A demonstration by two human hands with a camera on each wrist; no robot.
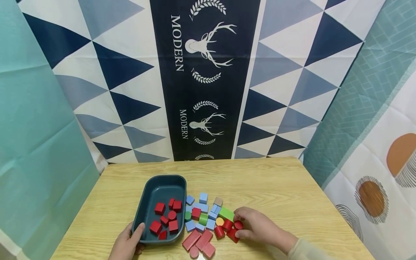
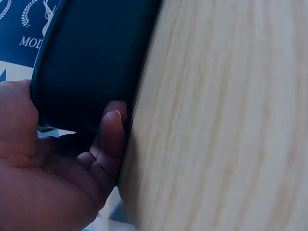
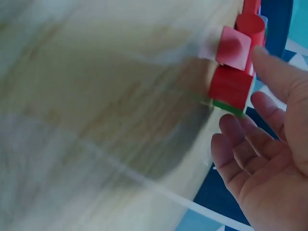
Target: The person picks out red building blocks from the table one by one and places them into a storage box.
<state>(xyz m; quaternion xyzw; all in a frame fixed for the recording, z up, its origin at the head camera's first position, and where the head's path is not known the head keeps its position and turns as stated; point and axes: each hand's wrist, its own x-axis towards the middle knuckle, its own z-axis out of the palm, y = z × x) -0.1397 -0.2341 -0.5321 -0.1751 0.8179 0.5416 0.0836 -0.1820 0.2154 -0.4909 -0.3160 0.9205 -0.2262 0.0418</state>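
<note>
Red blocks (image 1: 233, 235) lie well apart from the tabletop's (image 1: 260, 184) far edge, beside our loosely spread, empty right hand (image 1: 258, 225); we judge them light, stiff, best pinched by opposite sides, while our left hand (image 1: 125, 241) grips the tray (image 1: 162, 190) at its near-left corner.

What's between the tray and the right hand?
In the head view, a bunch of colourful blocks lies between the tray and the right hand.

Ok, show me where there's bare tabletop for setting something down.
The table is bare behind the loose blocks, up to its far edge; left of the tray; and beyond the right hand and sleeve, toward the right edge. The tray's far end is free. It's crowded between tray and right hand, where blocks bunch.
</note>
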